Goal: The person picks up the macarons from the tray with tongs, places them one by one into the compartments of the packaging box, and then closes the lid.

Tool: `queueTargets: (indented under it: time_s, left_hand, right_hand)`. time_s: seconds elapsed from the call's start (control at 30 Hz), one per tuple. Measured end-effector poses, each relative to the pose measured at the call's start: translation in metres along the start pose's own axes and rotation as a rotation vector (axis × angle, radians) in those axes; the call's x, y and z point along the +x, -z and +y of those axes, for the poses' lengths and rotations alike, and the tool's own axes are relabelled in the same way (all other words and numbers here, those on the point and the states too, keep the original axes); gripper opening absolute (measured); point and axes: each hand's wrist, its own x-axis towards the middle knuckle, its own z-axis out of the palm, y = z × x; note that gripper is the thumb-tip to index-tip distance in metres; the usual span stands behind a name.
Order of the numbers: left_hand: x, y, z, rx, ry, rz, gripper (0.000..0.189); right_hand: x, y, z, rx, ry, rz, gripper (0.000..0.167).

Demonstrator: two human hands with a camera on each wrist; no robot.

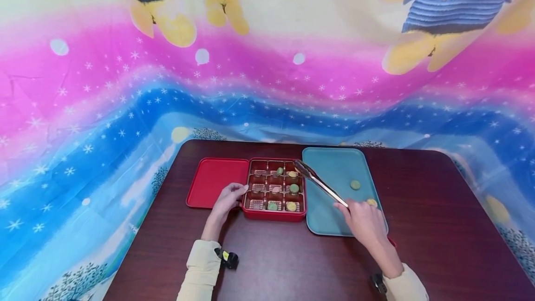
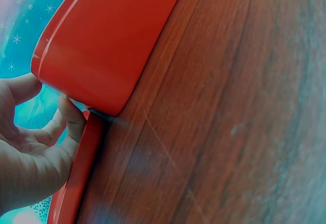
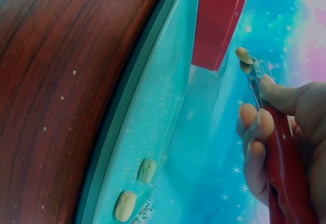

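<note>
My right hand [image 1: 367, 223] grips red-handled metal tongs [image 1: 328, 190], their tips over the box's far right compartment. A small yellowish macaron [image 3: 244, 56] sits at the tong tips in the right wrist view. The red box [image 1: 273, 216] has a brown divided insert; among its macarons are a green one [image 1: 294, 188], a pink one [image 1: 276, 189] and a yellow one [image 1: 291, 206]. My left hand [image 1: 228, 199] holds the box's left side, finger at the rim and thumb against the wall in the left wrist view.
Right of the box lies a blue-green tray [image 1: 334, 222] bearing a green macaron [image 1: 355, 184] and a yellow macaron [image 1: 371, 202]. The red lid [image 1: 217, 178] lies left of the box. Crumbs dot the dark wooden table [image 1: 267, 264]. A printed cloth [image 1: 267, 78] hangs behind.
</note>
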Motion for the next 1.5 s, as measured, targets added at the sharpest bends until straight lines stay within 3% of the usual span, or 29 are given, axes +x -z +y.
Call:
queueTargets:
  time_s: [0.7,1.5]
  left_hand:
    - [-0.001,0.0,0.001,-0.008,-0.01,-0.007,0.038]
    - [-0.001,0.0,0.001,0.002,0.007,0.007,0.037]
  right_hand:
    - [0.02,-0.008,-0.022,0.067,-0.009,-0.027,0.047]
    - [0.036,-0.023,-0.054,0.05,0.019,-0.096,0.04]
